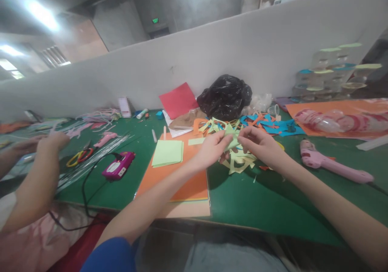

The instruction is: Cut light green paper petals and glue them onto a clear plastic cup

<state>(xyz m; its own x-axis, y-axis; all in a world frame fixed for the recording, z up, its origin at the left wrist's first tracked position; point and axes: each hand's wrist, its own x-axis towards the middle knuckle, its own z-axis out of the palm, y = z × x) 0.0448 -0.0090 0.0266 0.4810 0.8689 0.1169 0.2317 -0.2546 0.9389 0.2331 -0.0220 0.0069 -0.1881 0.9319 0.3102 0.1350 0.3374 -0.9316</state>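
My left hand (214, 147) and my right hand (260, 143) meet above the green table (266, 207), both pinched on a small light-green piece of paper (233, 142). Under them lies a pile of pale yellow paper offcuts (239, 161). A stack of light-green paper squares (167, 152) rests on orange sheets (182, 179) just left of my left hand.
A pink glue gun (330, 165) lies to the right, a magenta one (119, 165) with a black cable to the left. Another person's arm (39, 175) works at far left near scissors (80, 157). A black plastic bag (224, 96), red paper (178, 100) and blue scraps (279, 125) sit behind.
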